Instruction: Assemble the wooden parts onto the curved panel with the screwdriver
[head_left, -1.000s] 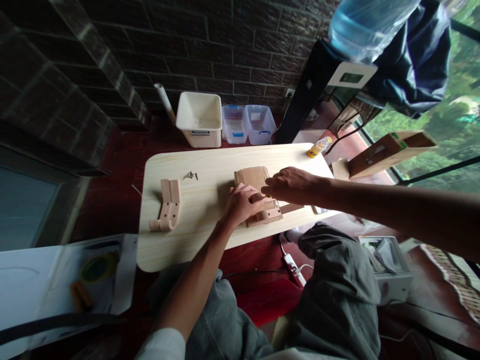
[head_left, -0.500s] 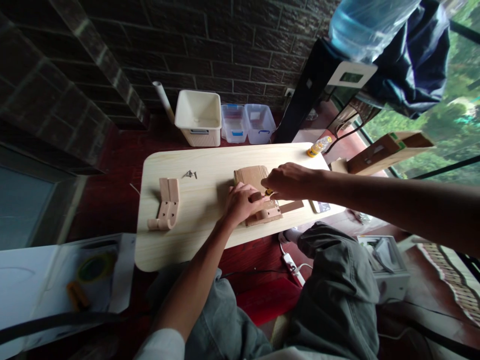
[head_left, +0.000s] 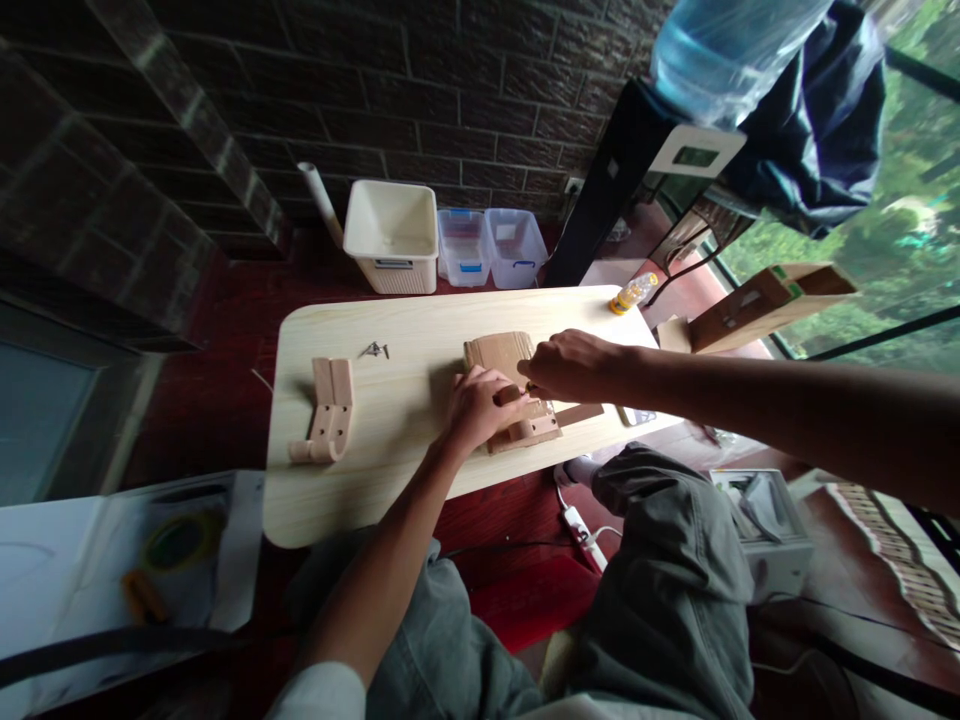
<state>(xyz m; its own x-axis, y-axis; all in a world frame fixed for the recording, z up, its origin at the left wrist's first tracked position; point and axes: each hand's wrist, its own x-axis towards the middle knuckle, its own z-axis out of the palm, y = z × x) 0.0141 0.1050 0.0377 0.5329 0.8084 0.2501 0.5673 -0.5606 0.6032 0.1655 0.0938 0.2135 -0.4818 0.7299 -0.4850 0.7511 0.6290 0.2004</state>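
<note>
My right hand (head_left: 566, 365) is closed round a screwdriver (head_left: 531, 387); only a bit of its yellow-and-dark handle shows below the fist. Beside it, my left hand (head_left: 484, 405) grips a wooden piece (head_left: 531, 428) with dark holes, which rests on a piece of cardboard (head_left: 496, 350). Much of that wooden piece is covered by my fingers. The screwdriver's tip is hidden between the hands. To the left on the table lies a similar wooden piece (head_left: 332, 410) with a curved end and several holes. Behind that is a small pile of screws (head_left: 375, 350).
The pale table (head_left: 397, 450) stands before my knees. On it are a flat wooden strip (head_left: 579, 414), a phone (head_left: 636, 416) and a clear bottle with a yellow base (head_left: 634, 293). Beyond its far edge sit a cream bin (head_left: 391, 240) and two clear plastic boxes (head_left: 514, 248).
My right fist has turned slightly and dropped a little over the screwdriver, so less of the handle shows. My left hand keeps its hold. The whole view has shifted slightly.
</note>
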